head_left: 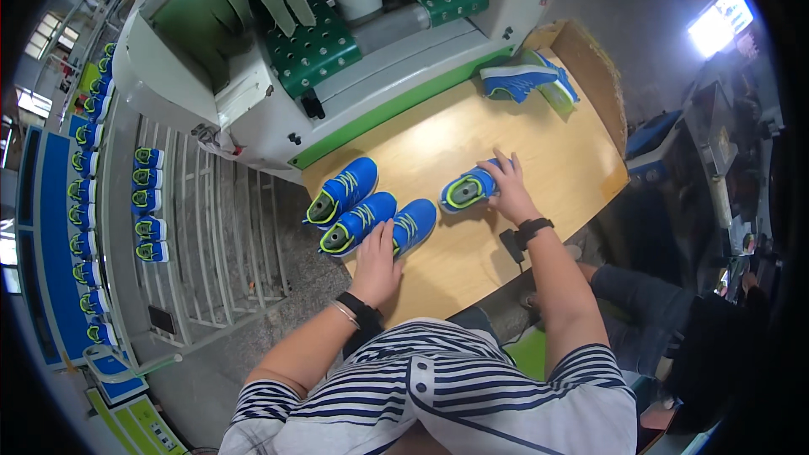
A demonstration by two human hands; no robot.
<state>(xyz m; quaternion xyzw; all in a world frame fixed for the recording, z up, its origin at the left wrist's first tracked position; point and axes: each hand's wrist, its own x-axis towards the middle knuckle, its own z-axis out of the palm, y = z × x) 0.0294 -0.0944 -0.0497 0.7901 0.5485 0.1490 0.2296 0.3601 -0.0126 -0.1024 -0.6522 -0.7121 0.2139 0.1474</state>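
Three blue sneakers with lime-green laces and collars stand side by side on a wooden tabletop (pixel 463 278): one at the back (pixel 344 190), one in the middle (pixel 362 223) and one at the front (pixel 416 223). My left hand (pixel 377 268) grips the heel end of the front sneaker, which it partly hides, and its fingertips come close to the middle one. To the right, a fourth blue sneaker (pixel 465 192) stands with its collar facing left. My right hand (pixel 510 190) is closed over its toe end. Grey-green forms fill the openings of the sneakers whose collars show.
More blue sneakers (pixel 527 82) lie at the table's far right, beside a cardboard edge (pixel 594 76). A machine with green perforated plates (pixel 316 50) borders the far side. Left stands a metal rack (pixel 227 227) with rows of sneakers (pixel 147 200). A person (pixel 640 303) is at right.
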